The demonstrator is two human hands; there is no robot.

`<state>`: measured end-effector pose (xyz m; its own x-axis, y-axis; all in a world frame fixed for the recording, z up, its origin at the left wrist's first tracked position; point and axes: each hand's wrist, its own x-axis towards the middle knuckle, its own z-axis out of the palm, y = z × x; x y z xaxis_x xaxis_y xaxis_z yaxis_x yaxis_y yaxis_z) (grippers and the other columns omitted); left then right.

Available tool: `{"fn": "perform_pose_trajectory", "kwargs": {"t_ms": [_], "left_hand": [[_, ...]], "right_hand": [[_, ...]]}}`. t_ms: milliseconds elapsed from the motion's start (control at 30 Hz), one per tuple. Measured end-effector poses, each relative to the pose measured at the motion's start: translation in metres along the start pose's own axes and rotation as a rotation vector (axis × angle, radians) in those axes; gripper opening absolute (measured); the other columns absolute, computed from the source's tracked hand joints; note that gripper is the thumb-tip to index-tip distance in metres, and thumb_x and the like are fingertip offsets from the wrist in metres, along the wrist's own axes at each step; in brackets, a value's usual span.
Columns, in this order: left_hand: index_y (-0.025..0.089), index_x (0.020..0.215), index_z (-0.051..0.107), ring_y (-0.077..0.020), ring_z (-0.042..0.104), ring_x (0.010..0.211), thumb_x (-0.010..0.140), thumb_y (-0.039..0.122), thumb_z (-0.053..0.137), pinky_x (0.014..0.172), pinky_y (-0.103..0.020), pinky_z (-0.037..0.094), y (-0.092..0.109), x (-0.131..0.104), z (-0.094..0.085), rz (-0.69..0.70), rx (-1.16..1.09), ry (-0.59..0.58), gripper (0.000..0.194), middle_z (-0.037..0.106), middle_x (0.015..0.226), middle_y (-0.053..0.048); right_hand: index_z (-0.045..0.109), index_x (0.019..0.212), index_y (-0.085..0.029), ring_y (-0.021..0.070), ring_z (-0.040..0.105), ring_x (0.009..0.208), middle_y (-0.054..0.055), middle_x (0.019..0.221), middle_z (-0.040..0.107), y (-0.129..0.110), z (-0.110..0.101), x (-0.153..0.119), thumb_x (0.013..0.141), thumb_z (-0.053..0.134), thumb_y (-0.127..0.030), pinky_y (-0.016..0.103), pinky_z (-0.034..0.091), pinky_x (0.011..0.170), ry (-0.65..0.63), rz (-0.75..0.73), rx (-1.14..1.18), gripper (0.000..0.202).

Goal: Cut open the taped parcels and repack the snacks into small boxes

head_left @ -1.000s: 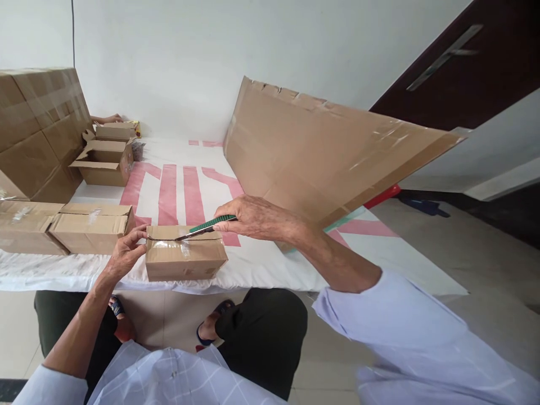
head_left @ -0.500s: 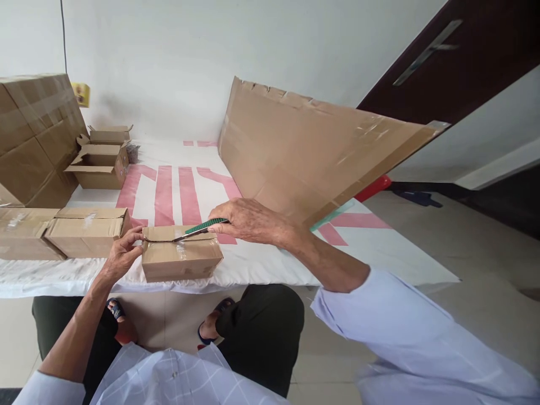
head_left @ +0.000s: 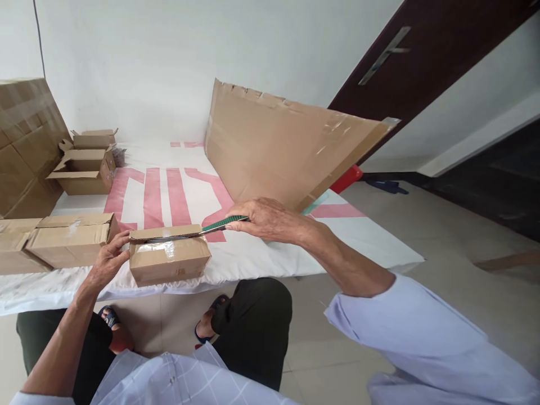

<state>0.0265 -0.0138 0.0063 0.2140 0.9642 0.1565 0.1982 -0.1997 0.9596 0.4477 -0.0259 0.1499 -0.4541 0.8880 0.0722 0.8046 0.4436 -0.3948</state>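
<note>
My right hand (head_left: 265, 219) is closed round a green box cutter (head_left: 221, 224), its tip at the right end of the top seam of a small cardboard box (head_left: 171, 264). That seam gapes a little, with one top flap slightly raised and clear tape on the front edge. At the box's left end, my left hand (head_left: 110, 260) grips the corner with its fingers and thumb. Just left of this hand stands a second small carton (head_left: 71, 244), taped across its top.
Beyond the left carton lies another carton (head_left: 14, 247). Opened small boxes (head_left: 84, 183) stand behind, beside a stack of large cartons (head_left: 29, 152). A large cardboard sheet or flap (head_left: 270, 140) leans at the back right. White cloth with pink markings (head_left: 287, 261) covers the table.
The box cutter has moved right along the seam to the box's right end. The seam now gapes wider and its rear flap sits higher. My left hand stays at the left end.
</note>
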Motion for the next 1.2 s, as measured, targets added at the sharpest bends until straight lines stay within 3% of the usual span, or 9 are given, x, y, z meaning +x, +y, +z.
{"fn": "perform_pose_trajectory", "kwargs": {"t_ms": [100, 167, 333, 467, 600, 733, 867, 1100, 1200], "left_hand": [[0.025, 0.133, 0.084, -0.0422, 0.046, 0.161, 0.083, 0.069, 0.088, 0.135, -0.052, 0.036, -0.003, 0.003, -0.005, 0.0, -0.015, -0.035, 0.066, 0.062, 0.163, -0.015], [0.024, 0.142, 0.079, -0.0427, 0.047, 0.16, 0.083, 0.068, 0.089, 0.135, -0.055, 0.035, -0.004, 0.005, -0.007, -0.013, -0.033, -0.058, 0.074, 0.06, 0.166, -0.016], [0.023, 0.16, 0.064, -0.0467, 0.046, 0.161, 0.079, 0.064, 0.094, 0.126, -0.059, 0.047, -0.001, 0.006, -0.012, -0.087, -0.01, -0.139, 0.096, 0.05, 0.174, -0.021], [0.027, 0.174, 0.045, -0.0487, 0.043, 0.162, 0.065, 0.061, 0.104, 0.121, -0.058, 0.053, 0.007, 0.007, -0.017, -0.073, 0.086, -0.239, 0.129, 0.041, 0.179, -0.021], [0.03, 0.18, 0.028, -0.049, 0.046, 0.161, 0.056, 0.059, 0.108, 0.12, -0.056, 0.054, 0.01, 0.009, -0.023, -0.049, 0.202, -0.34, 0.15, 0.037, 0.181, -0.022], [0.032, 0.181, 0.02, -0.047, 0.048, 0.158, 0.06, 0.056, 0.106, 0.119, -0.056, 0.055, 0.007, 0.011, -0.024, 0.004, 0.332, -0.376, 0.151, 0.035, 0.182, -0.021], [0.031, 0.181, 0.021, -0.045, 0.052, 0.154, 0.064, 0.053, 0.104, 0.119, -0.056, 0.055, 0.006, 0.013, -0.023, 0.039, 0.409, -0.377, 0.146, 0.041, 0.175, -0.022], [0.03, 0.177, 0.031, -0.0511, 0.027, 0.168, 0.064, 0.055, 0.104, 0.117, -0.061, 0.056, 0.013, 0.015, -0.021, 0.085, 0.488, -0.347, 0.137, 0.015, 0.185, -0.024], [0.031, 0.176, 0.034, -0.0492, 0.04, 0.161, 0.064, 0.05, 0.104, 0.115, -0.059, 0.059, 0.013, 0.015, -0.021, 0.114, 0.496, -0.344, 0.133, 0.03, 0.18, -0.023]], "right_hand": [[0.087, 0.112, -0.026, 0.0198, 0.063, 0.077, 0.002, 0.089, 0.078, 0.017, 0.003, -0.015, 0.1, 0.06, -0.05, 0.032, 0.044, 0.071, 0.005, 0.093, 0.147, 0.038], [0.086, 0.106, -0.021, 0.0203, 0.062, 0.075, 0.003, 0.084, 0.075, 0.039, 0.019, -0.024, 0.097, 0.062, -0.059, 0.033, 0.044, 0.069, 0.147, 0.171, 0.242, 0.046], [0.077, 0.123, -0.018, 0.0279, 0.068, 0.094, 0.008, 0.101, 0.077, 0.1, 0.115, -0.024, 0.1, 0.05, -0.057, 0.041, 0.056, 0.087, 0.51, 0.262, 0.341, 0.052], [0.072, 0.131, -0.016, 0.034, 0.065, 0.111, 0.018, 0.116, 0.074, 0.119, 0.2, -0.016, 0.1, 0.044, -0.037, 0.051, 0.052, 0.106, 0.491, 0.336, 0.191, 0.047], [0.066, 0.144, -0.016, 0.0363, 0.059, 0.113, 0.021, 0.124, 0.07, 0.118, 0.24, -0.015, 0.103, 0.045, -0.03, 0.052, 0.05, 0.103, 0.414, 0.459, -0.008, 0.048], [0.065, 0.145, -0.019, 0.0379, 0.057, 0.119, 0.02, 0.132, 0.068, 0.117, 0.24, -0.012, 0.103, 0.051, -0.032, 0.052, 0.05, 0.101, 0.371, 0.477, -0.057, 0.046], [0.065, 0.143, -0.02, 0.0389, 0.059, 0.129, 0.02, 0.135, 0.067, 0.101, 0.221, 0.001, 0.102, 0.055, -0.039, 0.056, 0.05, 0.11, 0.488, 0.397, 0.108, 0.046], [0.047, 0.163, -0.023, 0.0347, 0.066, 0.136, 0.02, 0.157, 0.06, 0.018, 0.181, 0.021, 0.095, 0.071, -0.062, 0.051, 0.057, 0.11, 0.393, 0.222, 0.552, 0.082], [0.042, 0.169, -0.026, 0.0373, 0.061, 0.143, 0.018, 0.161, 0.058, -0.006, 0.174, 0.026, 0.084, 0.082, -0.055, 0.054, 0.052, 0.117, 0.336, 0.245, 0.48, 0.098]]}}
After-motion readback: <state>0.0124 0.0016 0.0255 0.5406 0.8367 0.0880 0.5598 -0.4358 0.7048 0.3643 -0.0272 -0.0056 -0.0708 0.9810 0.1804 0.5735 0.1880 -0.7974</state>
